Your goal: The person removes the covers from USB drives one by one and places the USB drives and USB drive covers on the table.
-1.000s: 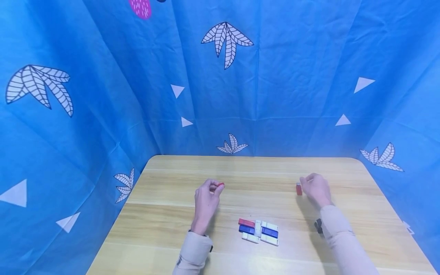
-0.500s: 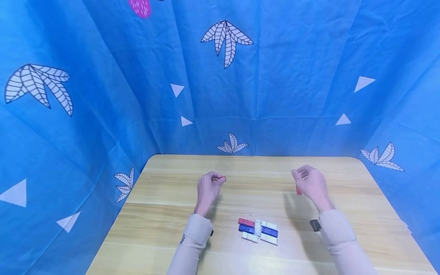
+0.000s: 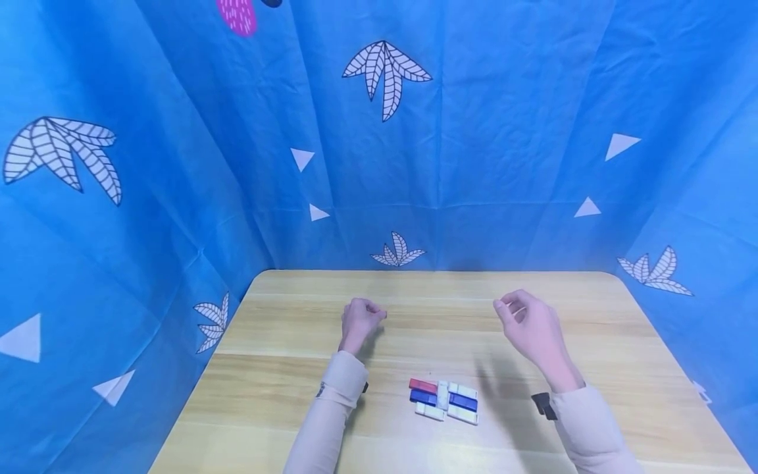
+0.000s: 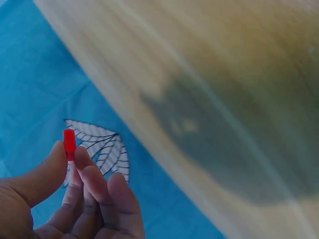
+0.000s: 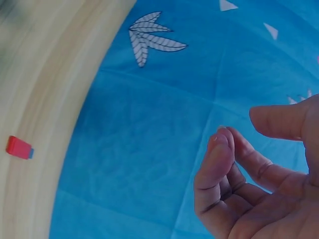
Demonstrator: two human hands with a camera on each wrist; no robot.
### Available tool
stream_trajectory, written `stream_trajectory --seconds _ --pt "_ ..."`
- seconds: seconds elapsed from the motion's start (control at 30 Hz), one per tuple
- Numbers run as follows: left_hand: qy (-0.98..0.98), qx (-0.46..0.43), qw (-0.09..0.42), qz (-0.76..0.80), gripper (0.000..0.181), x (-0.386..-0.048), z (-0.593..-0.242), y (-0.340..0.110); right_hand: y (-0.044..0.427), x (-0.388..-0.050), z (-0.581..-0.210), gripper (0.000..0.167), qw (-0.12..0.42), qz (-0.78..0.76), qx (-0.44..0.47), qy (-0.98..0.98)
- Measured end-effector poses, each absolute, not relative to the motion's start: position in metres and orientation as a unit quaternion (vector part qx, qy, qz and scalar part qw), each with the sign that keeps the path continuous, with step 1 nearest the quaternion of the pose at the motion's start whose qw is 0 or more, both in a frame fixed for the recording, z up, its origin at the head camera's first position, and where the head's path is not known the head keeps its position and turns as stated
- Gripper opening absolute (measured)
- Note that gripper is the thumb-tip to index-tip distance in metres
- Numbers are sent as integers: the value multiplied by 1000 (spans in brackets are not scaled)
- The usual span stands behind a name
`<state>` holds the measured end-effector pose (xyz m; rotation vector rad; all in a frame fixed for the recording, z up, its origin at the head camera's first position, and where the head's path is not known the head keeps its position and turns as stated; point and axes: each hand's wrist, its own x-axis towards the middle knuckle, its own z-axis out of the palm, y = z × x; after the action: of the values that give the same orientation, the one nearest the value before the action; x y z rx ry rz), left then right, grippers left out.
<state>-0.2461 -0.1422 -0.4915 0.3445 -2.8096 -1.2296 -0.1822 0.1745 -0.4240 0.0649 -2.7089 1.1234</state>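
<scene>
My left hand (image 3: pixel 359 324) is raised over the left part of the table. Between thumb and fingertips it pinches a small red cap (image 4: pixel 70 144), seen nearly end-on in the left wrist view and mostly covered by the fingers in the head view. Over the right part of the table, my right hand (image 3: pixel 531 329) holds nothing. Its fingers are loosely bent, with the thumb (image 5: pixel 279 122) apart from them. A red USB stick (image 5: pixel 20 148) with its plug bare lies on the table below; in the head view the right hand hides it.
Several USB sticks lie grouped at the table's front middle: a red one (image 3: pixel 423 386), blue ones (image 3: pixel 463 401) and white ones (image 3: pixel 429 411). The wooden table (image 3: pixel 284 395) meets a blue patterned curtain (image 3: pixel 503 164) along its back and sides.
My right hand has lifted off the red USB stick and shifted slightly left. My left hand has moved a little away from me and keeps its pinch on the red cap.
</scene>
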Motion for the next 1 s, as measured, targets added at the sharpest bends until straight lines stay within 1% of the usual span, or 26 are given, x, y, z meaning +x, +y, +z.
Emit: stream_trajectory --seconds 0.17,0.33,0.53,0.73,0.83,1.0 --pt "-909 141 -8 -391 7 -252 -502 -145 173 -175 -422 31 112 384 33 -916" --pt "-911 153 -17 -382 7 -258 -508 -147 175 -168 -422 29 111 381 31 -917" --pt "-913 158 -28 -374 8 -262 -517 -149 180 -157 -418 29 125 383 26 -915" --pt "-916 162 -29 -365 9 -262 -523 -148 185 -150 -413 28 122 387 18 -914" --pt "-915 162 -30 -368 12 -264 -524 -147 188 -148 -413 28 118 386 16 -915" --pt "-917 160 -17 -365 20 -268 -527 -146 190 -146 -413 28 126 382 15 -916"
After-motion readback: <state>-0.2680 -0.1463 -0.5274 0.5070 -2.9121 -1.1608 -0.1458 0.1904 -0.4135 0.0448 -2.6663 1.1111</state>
